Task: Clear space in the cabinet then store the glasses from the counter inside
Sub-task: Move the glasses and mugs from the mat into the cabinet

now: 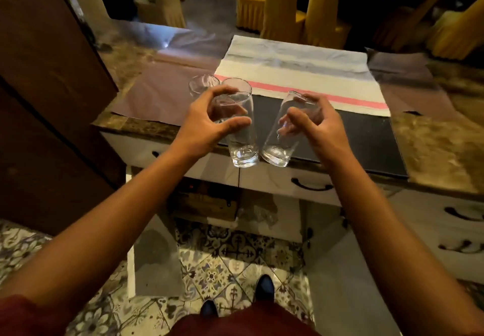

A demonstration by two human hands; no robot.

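My left hand grips a tall clear glass, held above the counter's front edge. My right hand grips a second clear glass, tilted so its base nearly touches the first glass. A third clear glass stands on the counter just behind my left hand. Below the counter the cabinet stands open, with its white door swung out toward me and a dim interior.
A white cloth with a pink stripe and a black mat lie on the marble counter. A tall dark wooden cabinet stands at left. Drawers with black handles are at right. Yellow-covered chairs stand beyond.
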